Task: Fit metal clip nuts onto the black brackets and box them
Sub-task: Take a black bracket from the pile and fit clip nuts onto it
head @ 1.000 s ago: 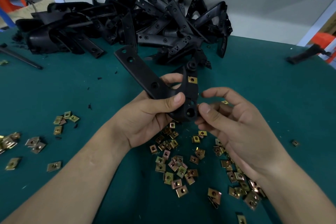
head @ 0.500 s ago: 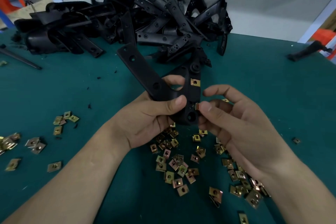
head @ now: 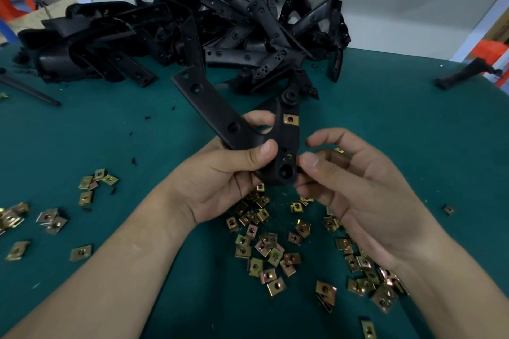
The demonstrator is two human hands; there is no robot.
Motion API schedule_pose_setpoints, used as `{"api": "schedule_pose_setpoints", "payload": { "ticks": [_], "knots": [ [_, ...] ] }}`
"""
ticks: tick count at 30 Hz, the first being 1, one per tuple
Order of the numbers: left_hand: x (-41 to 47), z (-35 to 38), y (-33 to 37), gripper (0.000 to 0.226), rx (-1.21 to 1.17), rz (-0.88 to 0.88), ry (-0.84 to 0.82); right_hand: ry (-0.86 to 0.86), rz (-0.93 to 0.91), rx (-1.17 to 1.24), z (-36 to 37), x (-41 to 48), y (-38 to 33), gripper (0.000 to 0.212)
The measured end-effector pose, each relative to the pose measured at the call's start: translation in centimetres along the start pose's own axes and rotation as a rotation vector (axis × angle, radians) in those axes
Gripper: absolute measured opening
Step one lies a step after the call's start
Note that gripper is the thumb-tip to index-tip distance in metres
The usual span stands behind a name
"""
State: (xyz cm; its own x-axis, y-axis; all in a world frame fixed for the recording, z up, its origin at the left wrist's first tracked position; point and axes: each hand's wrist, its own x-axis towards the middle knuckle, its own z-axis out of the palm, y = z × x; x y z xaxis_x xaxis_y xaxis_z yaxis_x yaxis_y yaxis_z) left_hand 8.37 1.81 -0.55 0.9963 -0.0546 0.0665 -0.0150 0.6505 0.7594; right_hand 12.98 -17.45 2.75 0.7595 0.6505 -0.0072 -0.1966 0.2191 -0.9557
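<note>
Teal-green table cover (head: 413,146): carries all parts.

Heap of black plastic angle brackets (head: 220,36): tangled along the back edge.

Black two-armed bracket with screw holes (head: 217,113): held in the air over the table's middle. The long arm points up-left and the short arm stands roughly upright. Judged a stiff, light moulding with a matte, non-slippery surface. Best taken at the elbow, which leaves the short arm's edge free.

Left hand (head: 220,181): grips that elbow, thumb across the front, fingers curled behind.

Right hand (head: 358,192): at the bracket's lower right edge, thumb and forefinger pinching a second clip nut (head: 298,160). The nut is mostly hidden, with only a brass sliver showing.

Loose brass-coloured square clip nuts (head: 270,250): scattered on the cover beneath both hands, with smaller groups at far left. Judged thin, springy and sharp-edged; each should go on square to the edge.

Seated clip nut (head: 290,119): on the upper short arm.

No box in view.
</note>
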Motion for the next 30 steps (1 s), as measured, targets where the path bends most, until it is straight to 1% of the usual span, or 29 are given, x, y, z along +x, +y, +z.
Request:
{"api": "schedule_pose_setpoints", "payload": {
  "ticks": [4, 12, 15, 20, 26, 27, 30],
  "knots": [
    [-0.05, 0.14, 0.09, 0.067, -0.009, -0.021, 0.011, 0.012, -0.001, 0.039, 0.10, 0.07, -0.06, 0.019],
    [-0.11, 0.16, -0.08, 0.051, 0.005, -0.015, -0.013, -0.018, 0.007, -0.066, -0.08, 0.06, -0.22, 0.026],
    [-0.12, 0.21, -0.06, 0.056, 0.013, -0.021, -0.012, -0.022, 0.005, -0.061, -0.08, 0.12, -0.21, 0.023],
    [-0.13, 0.20, 0.05, 0.059, 0.043, -0.051, 0.014, -0.006, -0.005, -0.067, -0.28, 0.07, -0.06, 0.022],
    [-0.13, 0.22, -0.06, 0.064, 0.101, -0.074, -0.009, 0.013, -0.011, -0.131, -0.35, -0.06, -0.38, 0.027],
    [-0.19, 0.19, -0.12, 0.062, 0.112, -0.070, -0.011, 0.010, -0.007, -0.143, -0.37, -0.06, -0.38, 0.029],
    [-0.21, 0.34, -0.30, 0.040, 0.161, -0.077, -0.036, -0.010, 0.011, -0.167, -0.46, -0.04, -0.11, 0.041]
  ]
}}
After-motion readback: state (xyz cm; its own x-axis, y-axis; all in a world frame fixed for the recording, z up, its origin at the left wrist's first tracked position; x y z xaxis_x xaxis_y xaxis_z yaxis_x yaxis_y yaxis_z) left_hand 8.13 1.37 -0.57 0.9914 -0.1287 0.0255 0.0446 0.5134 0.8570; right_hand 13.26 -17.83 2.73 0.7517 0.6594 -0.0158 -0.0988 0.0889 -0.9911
